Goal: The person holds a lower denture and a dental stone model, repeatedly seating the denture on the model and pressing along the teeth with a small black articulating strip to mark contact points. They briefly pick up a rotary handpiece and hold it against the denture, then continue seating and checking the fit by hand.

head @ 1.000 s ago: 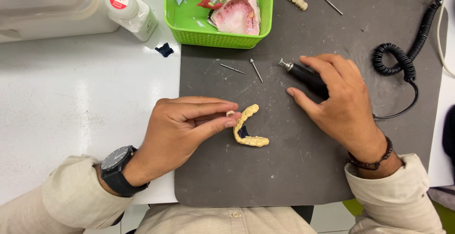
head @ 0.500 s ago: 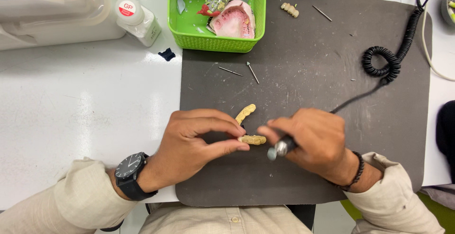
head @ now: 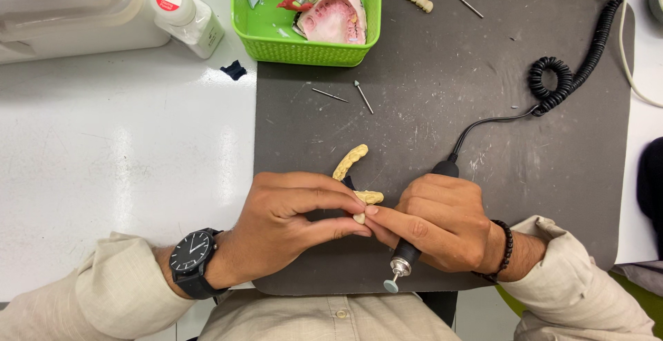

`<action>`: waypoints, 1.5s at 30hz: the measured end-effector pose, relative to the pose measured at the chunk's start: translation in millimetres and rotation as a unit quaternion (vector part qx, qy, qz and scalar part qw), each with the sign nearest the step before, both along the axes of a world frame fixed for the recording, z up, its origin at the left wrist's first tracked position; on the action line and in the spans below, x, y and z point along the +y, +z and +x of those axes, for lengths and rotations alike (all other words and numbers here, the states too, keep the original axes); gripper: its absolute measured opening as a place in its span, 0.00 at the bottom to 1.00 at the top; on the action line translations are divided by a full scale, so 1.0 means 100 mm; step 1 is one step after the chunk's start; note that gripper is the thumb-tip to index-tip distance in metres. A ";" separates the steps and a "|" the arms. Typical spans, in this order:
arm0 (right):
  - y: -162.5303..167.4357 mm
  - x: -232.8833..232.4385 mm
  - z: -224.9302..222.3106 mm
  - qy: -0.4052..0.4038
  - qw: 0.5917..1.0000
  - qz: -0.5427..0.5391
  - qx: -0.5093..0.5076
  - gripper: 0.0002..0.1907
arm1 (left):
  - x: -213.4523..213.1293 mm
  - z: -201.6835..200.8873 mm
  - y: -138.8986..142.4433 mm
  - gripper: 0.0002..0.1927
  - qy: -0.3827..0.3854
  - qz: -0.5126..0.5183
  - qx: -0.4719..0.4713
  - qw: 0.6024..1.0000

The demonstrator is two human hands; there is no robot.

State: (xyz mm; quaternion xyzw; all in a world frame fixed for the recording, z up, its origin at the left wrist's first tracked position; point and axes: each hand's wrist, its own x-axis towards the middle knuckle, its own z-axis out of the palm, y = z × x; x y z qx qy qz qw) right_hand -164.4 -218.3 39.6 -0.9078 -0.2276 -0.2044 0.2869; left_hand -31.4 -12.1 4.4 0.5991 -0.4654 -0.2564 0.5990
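A cream-coloured, arch-shaped row of model teeth (head: 351, 163) lies over the near part of a dark grey mat (head: 483, 106). My left hand (head: 290, 223) pinches its near end between thumb and fingers. My right hand (head: 438, 223) touches the same end with its fingertips while gripping a black rotary handpiece (head: 404, 258), whose small round tip (head: 391, 286) points toward me. A coiled black cord (head: 552, 82) runs from the handpiece to the far right. I wear a black wristwatch on the left wrist and a dark bead bracelet on the right.
A green basket (head: 276, 41) at the mat's far edge holds a pink denture model (head: 335, 20). Two thin metal burs (head: 345, 96) lie on the mat, with a third bur (head: 468, 5) and a small tooth piece (head: 419, 0) farther back. A white bottle (head: 186, 18) stands on the white table.
A second ago my right hand rested on the handpiece apart from the teeth. It has lifted the tool and come in against my left hand, its tip turned toward me.
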 end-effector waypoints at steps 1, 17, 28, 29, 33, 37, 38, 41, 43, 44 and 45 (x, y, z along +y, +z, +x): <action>0.00 0.00 0.00 -0.001 1.000 -0.002 0.002 0.16 | 0.00 0.00 -0.01 0.11 0.000 0.005 -0.002 1.000; -0.03 -0.04 0.01 -0.048 0.997 -0.057 -0.020 0.18 | 0.03 0.02 -0.05 0.13 -0.027 -0.044 -0.169 0.984; -0.10 -0.11 0.00 -0.075 0.995 -0.070 0.000 0.16 | 0.04 0.04 -0.05 0.12 0.020 -0.016 -0.120 0.992; -0.11 -0.10 0.01 -0.074 0.994 -0.077 -0.005 0.16 | 0.04 0.05 -0.05 0.12 0.020 -0.018 -0.120 0.992; -0.11 -0.09 0.01 -0.085 0.991 -0.104 -0.007 0.15 | 0.05 0.06 -0.05 0.12 0.013 -0.021 -0.118 0.993; -0.08 -0.15 0.01 -0.103 0.989 -0.106 -0.013 0.13 | 0.04 0.08 -0.04 0.13 0.023 -0.023 -0.112 0.993; -0.07 -0.17 0.02 -0.110 0.988 -0.105 -0.018 0.12 | 0.03 0.10 -0.04 0.13 0.028 -0.025 -0.110 0.993; -0.06 -0.31 0.04 -0.182 0.975 -0.127 0.010 0.11 | 0.02 0.13 -0.04 0.11 0.058 -0.020 -0.117 0.991; -0.06 -0.44 0.06 -0.249 0.958 -0.140 0.019 0.08 | 0.02 0.15 -0.04 0.11 0.078 -0.012 -0.120 0.990; -0.06 -0.49 0.07 -0.283 0.948 -0.146 0.023 0.06 | 0.03 0.16 -0.04 0.10 0.087 -0.008 -0.121 0.989; -0.09 -0.55 0.09 -0.306 0.941 -0.140 0.031 0.05 | 0.03 0.16 -0.05 0.10 0.090 -0.002 -0.118 0.989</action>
